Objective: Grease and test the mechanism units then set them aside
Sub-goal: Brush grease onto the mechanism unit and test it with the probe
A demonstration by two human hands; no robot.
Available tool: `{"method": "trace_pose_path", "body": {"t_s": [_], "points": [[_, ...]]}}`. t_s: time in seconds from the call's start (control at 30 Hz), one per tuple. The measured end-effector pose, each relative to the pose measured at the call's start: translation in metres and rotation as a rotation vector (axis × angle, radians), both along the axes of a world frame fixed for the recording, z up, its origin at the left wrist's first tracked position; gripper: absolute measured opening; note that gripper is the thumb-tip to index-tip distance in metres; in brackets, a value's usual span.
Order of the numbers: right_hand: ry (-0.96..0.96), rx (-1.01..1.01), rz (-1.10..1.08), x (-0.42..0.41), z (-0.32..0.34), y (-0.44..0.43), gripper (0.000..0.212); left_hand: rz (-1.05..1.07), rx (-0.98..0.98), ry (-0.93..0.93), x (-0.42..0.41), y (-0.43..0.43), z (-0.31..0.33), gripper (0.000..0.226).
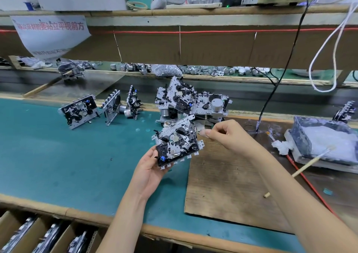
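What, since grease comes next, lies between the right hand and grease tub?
Head view: between right hand and grease tub lie a black cable, a thin orange-tipped stick and a crumpled white wad.

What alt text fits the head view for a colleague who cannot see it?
A left hand holds a mechanism unit above a green mat while the right hand pinches a part at its upper right edge. More units lie piled behind, and a grease tub with a brush sits at right.

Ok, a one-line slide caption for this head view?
Left hand holds a mechanism unit over the green mat; right hand pinches its edge.
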State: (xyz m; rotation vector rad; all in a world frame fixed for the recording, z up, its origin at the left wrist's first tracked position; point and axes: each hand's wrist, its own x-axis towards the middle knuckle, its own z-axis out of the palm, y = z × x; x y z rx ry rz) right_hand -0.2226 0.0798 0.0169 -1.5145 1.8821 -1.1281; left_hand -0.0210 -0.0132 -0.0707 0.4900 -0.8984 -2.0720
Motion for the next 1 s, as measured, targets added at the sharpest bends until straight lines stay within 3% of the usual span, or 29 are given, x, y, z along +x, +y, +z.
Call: {"method": "trace_pose_path", "body": {"t_s": [0.3,0.53,0.63,0.73,0.83,0.9,1.0], "points": [[-0.030,0.041,0.002,-0.003,-0.001,-0.005,0.043,-0.012,-0.009,0.004,0.000,0.001,0.001,0.032],[-0.021,0.242,0.014,-0.011,0.005,-0.009,0.039,-0.013,-0.041,-0.024,0.000,0.000,0.000,0.031],[0.139,0.015,-0.056,-0.004,0.010,-0.008,0.030,-0.012,-0.060,-0.056,0.000,0.000,-0.002,0.031],[0.568,-0.002,0.076,0.020,0.024,-0.007,0.094,-0.034,-0.102,-0.096,0.000,0.000,-0.002,0.033],[1.109,0.105,0.198,0.047,0.021,-0.015,0.119,-0.049,-0.130,-0.103,0.001,0.001,-0.002,0.032],[1.228,0.151,0.239,0.060,0.015,-0.022,0.120,-0.048,-0.131,-0.100,0.001,0.001,-0.001,0.032],[1.214,0.189,0.247,0.065,0.011,-0.027,0.113,-0.040,-0.136,-0.113,0.000,0.002,0.000,0.031]]}}
